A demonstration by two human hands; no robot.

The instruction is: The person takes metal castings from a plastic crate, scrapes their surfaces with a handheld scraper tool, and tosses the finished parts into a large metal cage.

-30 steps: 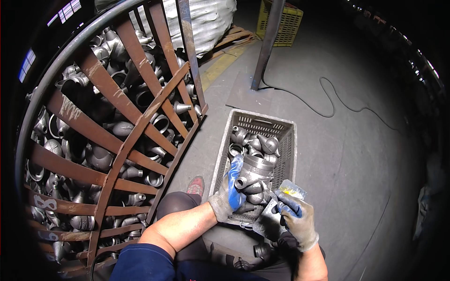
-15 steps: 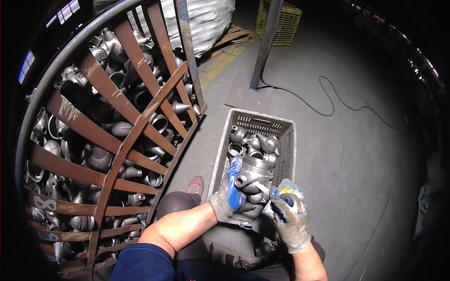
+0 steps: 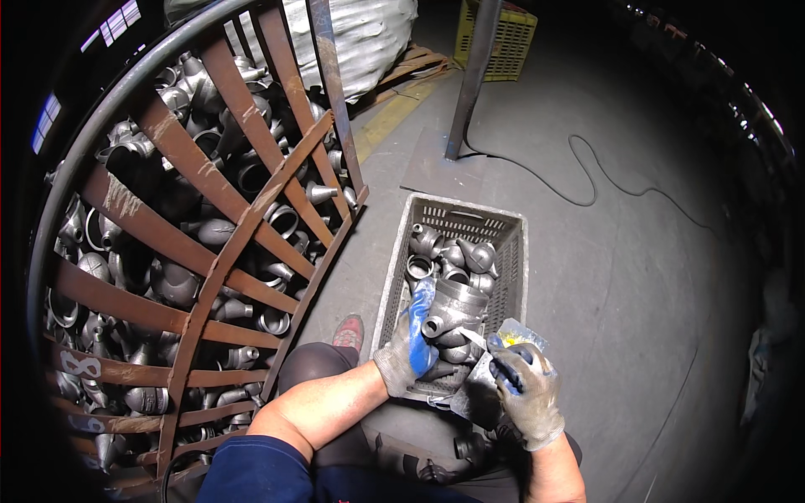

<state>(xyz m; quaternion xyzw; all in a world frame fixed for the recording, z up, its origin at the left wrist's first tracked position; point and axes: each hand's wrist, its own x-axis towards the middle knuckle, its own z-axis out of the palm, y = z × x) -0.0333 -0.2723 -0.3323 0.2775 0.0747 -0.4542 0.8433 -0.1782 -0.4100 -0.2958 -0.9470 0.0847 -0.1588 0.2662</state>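
Observation:
My left hand (image 3: 412,339), in a grey glove with a blue palm, grips a grey metal casting (image 3: 459,303) over the crate. The casting has a wide ringed collar and a short round spout facing me. My right hand (image 3: 528,386), in a worn grey glove, is closed on a thin white pointed tool (image 3: 474,337), whose exact kind I cannot make out. Its tip lies beside the casting's lower right side; whether it touches is unclear. Just beyond the right fingers is a pale, see-through sheet or holder (image 3: 524,335) with something yellow in it.
The grey plastic crate (image 3: 521,260) between my knees holds several more castings (image 3: 478,256). On the left stands a large rusty metal cage (image 3: 210,277) full of castings. Ahead are a post on a base plate (image 3: 440,168), a black cable (image 3: 579,201) and a yellow crate (image 3: 511,42).
My right hand has shifted slightly right and down, drawing the white tool a little away from the casting. My left hand keeps its hold on the casting.

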